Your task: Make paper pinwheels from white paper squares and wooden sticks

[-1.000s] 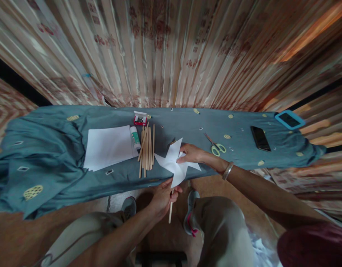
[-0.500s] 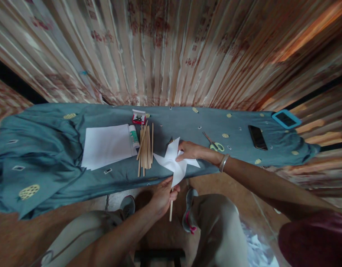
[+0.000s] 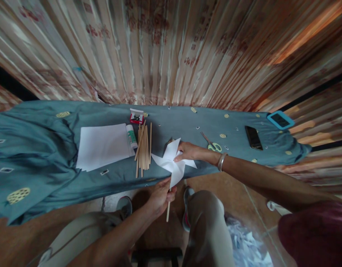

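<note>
The white paper pinwheel (image 3: 171, 164) lies at the near edge of the teal cloth (image 3: 48, 148) that covers the table, one blade hanging over the rim at 6 o'clock; the left hand (image 3: 159, 194) is clenched around the wooden stick (image 3: 168, 213) just under that blade, the stick pointing down to 6 o'clock over the floor; the right hand (image 3: 189, 152) comes in from 3 o'clock, a metal bangle (image 3: 221, 161) on its wrist, its fingertips bunched and pinching the pinwheel at its hub.

At 9 o'clock from the pinwheel, just beside it, lies a bundle of wooden sticks (image 3: 143, 148); beyond them a glue stick (image 3: 131, 135) touches a stack of white paper sheets (image 3: 104, 146); a small red open box (image 3: 136, 117) sits at 11 o'clock; green-handled scissors (image 3: 213, 146) lie at 2 o'clock, near the right wrist; farther out the same way are a black phone (image 3: 253, 137) and a blue-cased device (image 3: 280, 119); paper scraps (image 3: 243, 244) litter the floor at 4 o'clock.
</note>
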Demonstrator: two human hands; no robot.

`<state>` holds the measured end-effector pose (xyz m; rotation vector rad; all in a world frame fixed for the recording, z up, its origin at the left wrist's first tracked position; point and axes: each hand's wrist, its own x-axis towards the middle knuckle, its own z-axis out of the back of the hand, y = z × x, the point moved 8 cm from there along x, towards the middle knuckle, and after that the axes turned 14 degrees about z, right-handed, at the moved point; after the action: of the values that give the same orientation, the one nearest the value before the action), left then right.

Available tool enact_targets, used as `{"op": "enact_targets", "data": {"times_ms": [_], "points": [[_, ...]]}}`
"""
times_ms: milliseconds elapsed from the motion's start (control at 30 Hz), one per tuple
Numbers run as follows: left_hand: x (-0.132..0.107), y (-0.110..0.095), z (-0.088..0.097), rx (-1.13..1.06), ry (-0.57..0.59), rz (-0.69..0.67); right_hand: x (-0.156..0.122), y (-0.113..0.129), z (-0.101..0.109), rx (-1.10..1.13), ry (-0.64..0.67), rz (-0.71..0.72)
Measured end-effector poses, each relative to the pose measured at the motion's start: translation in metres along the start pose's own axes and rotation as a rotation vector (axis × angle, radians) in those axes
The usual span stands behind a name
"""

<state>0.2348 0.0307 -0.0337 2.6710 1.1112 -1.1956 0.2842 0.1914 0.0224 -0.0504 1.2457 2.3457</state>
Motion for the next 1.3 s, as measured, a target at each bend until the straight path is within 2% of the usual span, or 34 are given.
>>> {"op": "enact_targets", "data": {"times_ms": [267, 500, 633, 800, 1100, 1300], "points": [[-0.001, 0.0, 0.0, -0.028, 0.011, 0.026, -0.001, -0.002, 0.001, -0.079, -0.021, -0.117], [0.003, 0.002, -0.001, 0.005, 0.009, 0.065, -0.001, 0.004, -0.001, -0.084, 0.021, -0.108], [0.005, 0.003, -0.001, 0.023, -0.008, 0.07, -0.003, 0.003, 0.0, -0.125, 0.013, -0.145], [0.003, 0.002, -0.003, 0.04, -0.023, 0.063, -0.005, 0.0, -0.003, -0.076, -0.022, -0.151], [0.0, 0.0, -0.006, 0.059, -0.035, 0.044, -0.004, -0.002, 0.0, -0.158, -0.008, -0.281], [0.001, 0.001, -0.005, 0.064, -0.048, 0.04, -0.01, -0.006, 0.0, -0.175, -0.086, -0.36]]}}
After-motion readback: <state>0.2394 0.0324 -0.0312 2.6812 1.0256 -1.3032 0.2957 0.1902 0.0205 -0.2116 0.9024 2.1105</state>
